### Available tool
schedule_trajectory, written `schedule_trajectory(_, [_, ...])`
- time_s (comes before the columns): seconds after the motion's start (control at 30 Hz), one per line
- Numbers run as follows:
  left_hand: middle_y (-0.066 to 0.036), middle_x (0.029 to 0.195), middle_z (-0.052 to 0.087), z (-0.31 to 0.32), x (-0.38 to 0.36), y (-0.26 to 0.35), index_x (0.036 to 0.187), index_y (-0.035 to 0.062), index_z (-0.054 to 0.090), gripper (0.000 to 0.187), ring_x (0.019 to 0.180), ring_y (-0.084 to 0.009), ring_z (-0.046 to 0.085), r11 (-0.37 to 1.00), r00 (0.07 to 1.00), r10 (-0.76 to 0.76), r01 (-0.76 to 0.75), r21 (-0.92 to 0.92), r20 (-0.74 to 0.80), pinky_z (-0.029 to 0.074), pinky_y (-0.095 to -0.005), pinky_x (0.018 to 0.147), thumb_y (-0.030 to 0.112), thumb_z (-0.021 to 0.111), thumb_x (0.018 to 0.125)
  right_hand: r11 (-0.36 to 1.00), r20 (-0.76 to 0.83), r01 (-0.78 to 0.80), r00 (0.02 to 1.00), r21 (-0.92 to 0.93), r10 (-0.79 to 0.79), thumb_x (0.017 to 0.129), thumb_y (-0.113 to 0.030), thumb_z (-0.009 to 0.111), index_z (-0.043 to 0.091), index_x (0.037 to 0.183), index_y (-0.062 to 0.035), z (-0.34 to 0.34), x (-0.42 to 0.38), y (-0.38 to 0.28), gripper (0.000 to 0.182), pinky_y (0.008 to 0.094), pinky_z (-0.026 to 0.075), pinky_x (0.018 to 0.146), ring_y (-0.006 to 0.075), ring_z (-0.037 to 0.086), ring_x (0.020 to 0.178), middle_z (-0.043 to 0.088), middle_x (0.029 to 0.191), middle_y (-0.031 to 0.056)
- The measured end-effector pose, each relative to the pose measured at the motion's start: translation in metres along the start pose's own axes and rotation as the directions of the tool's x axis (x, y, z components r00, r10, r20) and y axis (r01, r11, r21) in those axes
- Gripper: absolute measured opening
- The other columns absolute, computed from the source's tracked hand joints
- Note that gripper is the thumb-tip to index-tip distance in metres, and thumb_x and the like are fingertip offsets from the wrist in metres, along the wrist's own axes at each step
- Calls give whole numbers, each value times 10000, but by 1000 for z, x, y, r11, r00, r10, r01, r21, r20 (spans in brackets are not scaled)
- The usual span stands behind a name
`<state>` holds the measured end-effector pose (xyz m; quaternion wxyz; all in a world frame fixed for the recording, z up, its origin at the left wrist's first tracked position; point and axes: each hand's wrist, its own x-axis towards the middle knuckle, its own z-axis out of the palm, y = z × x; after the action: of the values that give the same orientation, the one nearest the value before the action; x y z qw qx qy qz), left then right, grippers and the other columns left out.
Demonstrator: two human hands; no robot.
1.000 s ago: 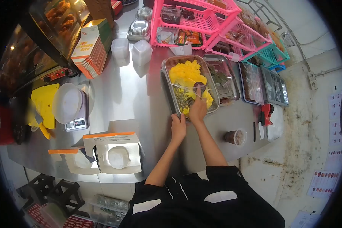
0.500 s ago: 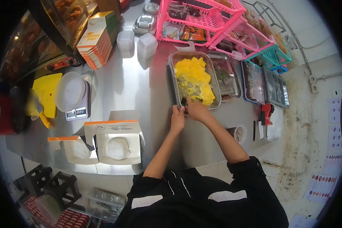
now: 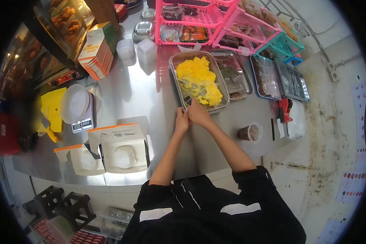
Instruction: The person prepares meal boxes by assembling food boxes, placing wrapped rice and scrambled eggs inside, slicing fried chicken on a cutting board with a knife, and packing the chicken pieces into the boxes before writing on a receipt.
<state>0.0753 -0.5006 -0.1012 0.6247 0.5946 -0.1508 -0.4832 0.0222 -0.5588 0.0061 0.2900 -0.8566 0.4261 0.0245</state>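
Note:
A clear rectangular tray [image 3: 225,90] holds a heap of scrambled egg [image 3: 200,77], bright yellow, with a bare patch of smaller crumbs near its near-left corner. My right hand [image 3: 199,114] is at the tray's near edge, its fingers closed around a small dark object [image 3: 187,100] that looks like a utensil handle; its working end cannot be made out. Just left of it and almost touching, my left hand [image 3: 182,121] is closed at the same corner. What the left fingers grip is hidden.
A second clear container [image 3: 245,86] sits right of the tray, below pink basket racks [image 3: 215,37]. Two open boxes with round white wrapped items [image 3: 125,157] stand front left, near a kitchen scale [image 3: 83,122]. A lidded cup [image 3: 250,133] stands at right.
The view has shifted, so the tray appears slightly further left and up. Both hands stay at the tray's near-left corner, and the dark object shows a little more to the left.

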Motion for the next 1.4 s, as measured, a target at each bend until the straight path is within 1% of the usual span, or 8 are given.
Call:
schedule_trajectory(0.2, [-55, 767, 562, -1, -19, 32, 975, 83, 387, 278, 652, -148, 596, 990, 992, -118, 121, -67, 39, 441, -248, 519, 346, 458, 921, 964, -33, 34, 999, 264, -26, 880, -256, 416, 345, 1150, 9, 2, 11, 45, 385, 436, 467, 555, 348, 602, 628, 596, 734, 229])
schedule_trajectory(0.33, [-69, 791, 567, 0, -32, 38, 1045, 75, 394, 327, 658, -161, 617, 994, 996, -84, 84, -65, -2, 437, -238, 517, 365, 466, 912, 462, 427, -481, 876, 745, 223, 949, -333, 351, 392, 1182, -180, -30, -3, 50, 282, 186, 168, 348, 25, 213, 385, 316, 546, -69])
schedule_trajectory(0.67, [-129, 979, 603, -78, -190, 84, 1121, -19, 475, 266, 924, -185, 590, 940, 963, 258, -269, 209, 78, 439, -289, 823, 146, 466, 912, 492, 288, -404, 911, 771, 296, 941, -352, 385, 439, 1097, -165, -32, -4, 53, 249, 201, 167, 340, 30, 236, 384, 342, 528, -60])
schedule_trajectory(0.93, [-123, 983, 565, -185, -274, 65, 989, -1, 538, 170, 928, -208, 533, 858, 680, 409, -60, 510, -609, 408, -324, 794, 92, 474, 862, 443, 290, -277, 956, 853, 39, 930, -408, 410, 459, 1017, -184, -44, -71, -14, 245, 168, 163, 338, 10, 258, 383, 329, 514, -75])
schedule_trajectory(1.13, [-204, 1070, 485, -214, -260, 72, 1128, -18, 451, 369, 1016, -392, 422, 510, 707, 611, -8, 860, -355, 329, -455, 888, 48, 511, 770, 315, 736, -668, 575, 674, -358, 929, -420, 412, 442, 1156, -171, 46, -120, -124, 337, 169, 182, 348, 15, 241, 403, 298, 510, -73])
schedule_trajectory(1.23, [-192, 1067, 501, -225, -268, 64, 1118, -21, 452, 338, 1001, -340, 466, 511, 674, 627, 22, 859, -391, 356, -421, 878, 35, 498, 788, 608, 544, -253, 759, 753, -358, 927, -395, 417, 386, 1247, -141, 126, -122, -169, 410, 256, 311, 342, 114, 402, 373, 425, 498, 2])
schedule_trajectory(1.3, [-168, 1033, 526, -231, -275, 52, 1120, -22, 438, 299, 946, -249, 523, 899, 705, 304, 10, 437, -640, 407, -354, 832, 48, 490, 834, 865, 118, 499, 857, 57, -502, 923, -337, 423, 319, 1308, -114, 149, -132, -190, 457, 394, 414, 408, 277, 554, 455, 530, 540, 118])
schedule_trajectory(1.4, [-133, 984, 544, -240, -274, 40, 1130, -20, 420, 287, 868, -170, 545, 980, 762, 76, 61, 188, -643, 438, -291, 768, 82, 490, 871, 851, 137, 526, 843, -8, -520, 914, -287, 427, 326, 1290, -99, 164, -138, -195, 433, 477, 439, 474, 357, 594, 558, 556, 595, 191])
